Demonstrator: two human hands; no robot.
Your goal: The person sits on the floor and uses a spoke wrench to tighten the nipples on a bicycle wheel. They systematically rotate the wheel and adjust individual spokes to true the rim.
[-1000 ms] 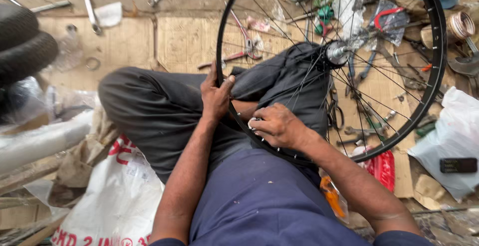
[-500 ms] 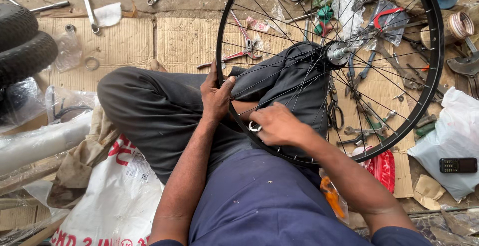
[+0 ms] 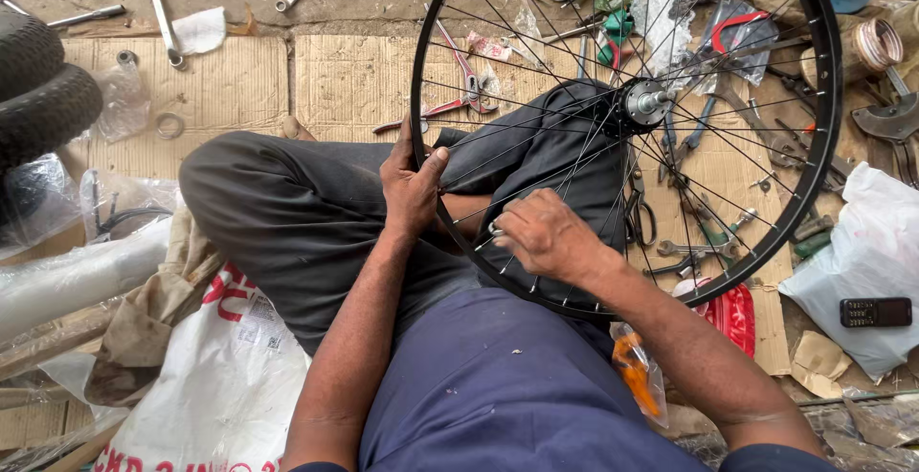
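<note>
A black bicycle wheel rim [image 3: 825,118] with thin steel spokes and a silver hub [image 3: 643,103] stands upright across my crossed legs. My left hand [image 3: 410,188] grips the rim's near left edge, thumb over the top. My right hand [image 3: 544,235] is closed on a small metal spoke tool [image 3: 496,230] at a spoke near the rim's lower part. The tool is mostly hidden by my fingers.
Flattened cardboard [image 3: 354,79] covers the floor. Pliers [image 3: 469,84], spanners [image 3: 158,12] and several loose tools lie beyond the wheel. A tyre [image 3: 43,99] sits at the left, a white sack [image 3: 201,386] by my knee, a white bag [image 3: 866,261] with a dark phone [image 3: 875,312] at the right.
My hands hold nearly the same places. My right hand has shifted slightly at the spoke; the wheel has barely moved.
</note>
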